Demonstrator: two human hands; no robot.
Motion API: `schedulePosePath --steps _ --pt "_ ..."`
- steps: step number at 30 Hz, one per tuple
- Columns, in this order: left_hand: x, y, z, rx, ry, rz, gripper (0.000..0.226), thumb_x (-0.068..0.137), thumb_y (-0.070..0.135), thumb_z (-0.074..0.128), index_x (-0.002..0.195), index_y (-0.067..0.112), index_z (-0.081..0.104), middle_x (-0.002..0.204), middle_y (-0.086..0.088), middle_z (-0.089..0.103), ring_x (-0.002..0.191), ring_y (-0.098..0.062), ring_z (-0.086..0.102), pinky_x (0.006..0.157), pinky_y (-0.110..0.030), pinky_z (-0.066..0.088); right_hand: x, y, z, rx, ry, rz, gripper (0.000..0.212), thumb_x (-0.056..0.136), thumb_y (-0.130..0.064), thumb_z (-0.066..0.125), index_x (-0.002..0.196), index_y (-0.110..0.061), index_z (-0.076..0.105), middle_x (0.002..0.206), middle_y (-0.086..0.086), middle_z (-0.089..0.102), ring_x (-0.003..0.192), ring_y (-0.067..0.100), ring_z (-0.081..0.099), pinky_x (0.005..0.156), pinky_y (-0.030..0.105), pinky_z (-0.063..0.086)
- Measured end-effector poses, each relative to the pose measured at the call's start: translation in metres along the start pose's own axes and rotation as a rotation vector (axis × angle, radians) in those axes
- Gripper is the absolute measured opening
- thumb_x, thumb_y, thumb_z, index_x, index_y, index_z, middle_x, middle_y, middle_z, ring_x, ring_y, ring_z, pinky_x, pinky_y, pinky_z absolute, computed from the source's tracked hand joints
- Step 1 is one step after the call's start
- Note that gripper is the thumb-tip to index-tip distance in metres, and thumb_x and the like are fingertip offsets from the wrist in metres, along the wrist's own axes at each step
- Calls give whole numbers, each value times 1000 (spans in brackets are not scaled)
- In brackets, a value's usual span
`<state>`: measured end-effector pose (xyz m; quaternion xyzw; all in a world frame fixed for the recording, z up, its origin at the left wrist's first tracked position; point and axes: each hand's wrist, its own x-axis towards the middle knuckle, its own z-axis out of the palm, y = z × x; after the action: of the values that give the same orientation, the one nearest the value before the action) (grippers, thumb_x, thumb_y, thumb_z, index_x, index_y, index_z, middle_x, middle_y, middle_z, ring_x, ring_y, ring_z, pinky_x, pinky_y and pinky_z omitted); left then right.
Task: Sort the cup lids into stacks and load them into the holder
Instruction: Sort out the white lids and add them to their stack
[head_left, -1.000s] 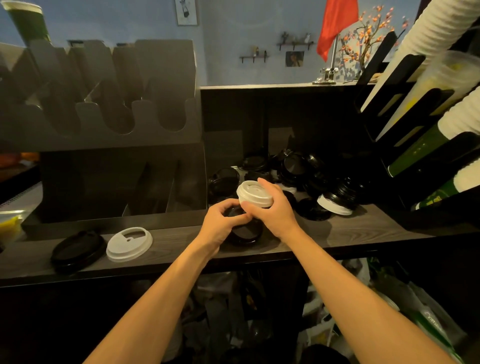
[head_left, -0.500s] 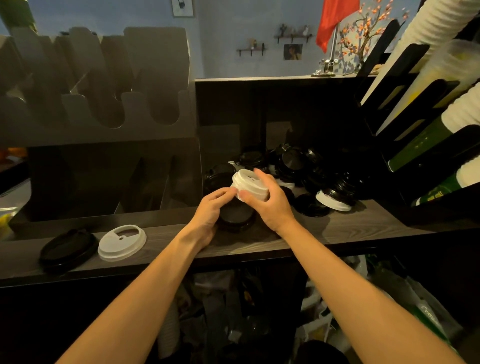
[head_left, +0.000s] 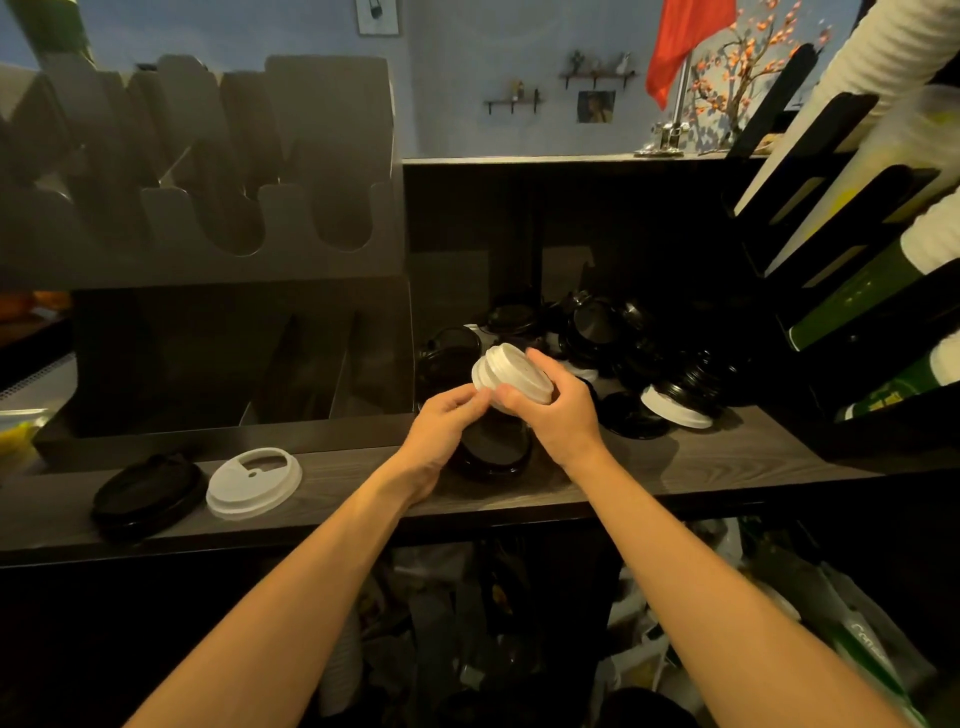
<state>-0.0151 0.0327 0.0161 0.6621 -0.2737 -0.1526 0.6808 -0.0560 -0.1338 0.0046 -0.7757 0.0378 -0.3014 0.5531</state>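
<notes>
My right hand (head_left: 558, 410) grips a small stack of white lids (head_left: 511, 371), tilted toward the left, just above the shelf. My left hand (head_left: 444, 423) touches the stack's lower left edge with its fingertips. Below both hands a black lid (head_left: 493, 449) lies on the dark wooden shelf (head_left: 727, 457). A heap of black lids (head_left: 613, 338) with one white lid (head_left: 672, 408) lies behind my hands. At the left of the shelf sit a black lid (head_left: 148, 493) and a white lid (head_left: 254, 480) side by side. The grey lid holder (head_left: 208, 171) with scalloped slots stands at the upper left.
A black rack (head_left: 852, 218) with slanted stacks of white and green paper cups (head_left: 857, 296) fills the right side. Under the shelf are bags and clutter. A red flag and a small blossom tree stand on the counter at the back.
The white lid stack has tipped further to the left in my right hand. My left hand has lifted off the black lid and now touches the stack's edge.
</notes>
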Motion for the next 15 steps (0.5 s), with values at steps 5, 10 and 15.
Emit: schedulePosePath --steps 5,10,15 --pt "3 5 -1 -121 81 -97 43 109 44 37 121 22 72 112 -3 77 110 -17 71 101 -34 52 -2 -1 -1 -2 -50 -55 77 80 -33 84 147 -17 50 139 -5 56 120 2 54 100 24 52" --pt "5 1 -5 -98 200 26 23 104 28 56 103 27 79 108 -3 77 113 -26 68 105 -44 51 -2 -2 0 -45 -65 -105 76 80 -36 84 146 -27 46 137 -16 51 124 -3 49 100 23 47" --pt "3 -6 -3 38 139 104 21 103 27 57 106 20 77 105 -1 77 109 -21 68 100 -39 54 -2 -4 1 -73 -36 -144 72 75 -49 84 138 -36 52 136 -21 51 127 -3 46 102 21 44"
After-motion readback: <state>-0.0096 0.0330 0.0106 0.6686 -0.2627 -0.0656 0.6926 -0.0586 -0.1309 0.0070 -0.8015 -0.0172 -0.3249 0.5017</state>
